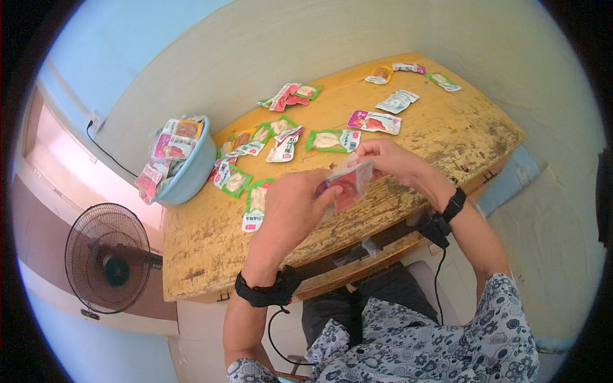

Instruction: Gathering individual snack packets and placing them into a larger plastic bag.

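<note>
Above the table's front part, my left hand [294,203] grips a small plastic food packet [348,187] with reddish contents, its thumb lying across the front. My right hand [389,160] pinches the packet's far edge; the fingers partly hide that edge, so I cannot tell whether it is torn. Just beyond the hands lies a green-edged packet [326,140] with pale contents. Farther back is a purple and white packet [375,122]. Another green-edged packet [254,220] lies to the left, partly behind my left hand.
A light blue plastic basin [194,172] heaped with packets stands at the table's left end. Several packets lie across the worn yellow wooden table [215,258]. At the front, a drawer [368,249] is pulled out. A fan [112,258] stands left of the table.
</note>
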A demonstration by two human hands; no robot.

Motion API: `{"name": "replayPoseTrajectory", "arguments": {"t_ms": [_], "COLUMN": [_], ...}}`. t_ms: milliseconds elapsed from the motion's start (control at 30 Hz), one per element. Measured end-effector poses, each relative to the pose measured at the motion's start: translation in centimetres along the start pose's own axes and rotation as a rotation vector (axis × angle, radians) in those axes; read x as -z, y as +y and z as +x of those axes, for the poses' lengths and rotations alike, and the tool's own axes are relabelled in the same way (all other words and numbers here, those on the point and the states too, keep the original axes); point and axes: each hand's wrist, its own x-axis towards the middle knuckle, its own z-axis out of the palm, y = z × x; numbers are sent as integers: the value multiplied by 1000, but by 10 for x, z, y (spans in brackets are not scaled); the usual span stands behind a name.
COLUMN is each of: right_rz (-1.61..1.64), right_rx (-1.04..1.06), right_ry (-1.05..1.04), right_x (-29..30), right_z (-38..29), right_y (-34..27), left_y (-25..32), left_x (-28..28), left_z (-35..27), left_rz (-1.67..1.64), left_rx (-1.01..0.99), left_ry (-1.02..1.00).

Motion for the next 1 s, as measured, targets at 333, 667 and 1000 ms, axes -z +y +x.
{"name": "replayPoseTrajectory", "arguments": {"t_ms": [333, 667, 1000], "right_rz": [134, -55, -293], "right_rx": [78, 205, 165], "right_ry": [271, 293, 384], "right_x": [-22, -45, -35], "right_z": [-40, -55, -51], "right_y": [31, 32, 49], "left_y": [-54, -110, -96], "left_x": [25, -1, -7], "left_z": [-19, -59, -125], "left_rz": [-208, -760, -960], "left_rx": [131, 551, 546], "left_ry": [160, 145, 434]}}
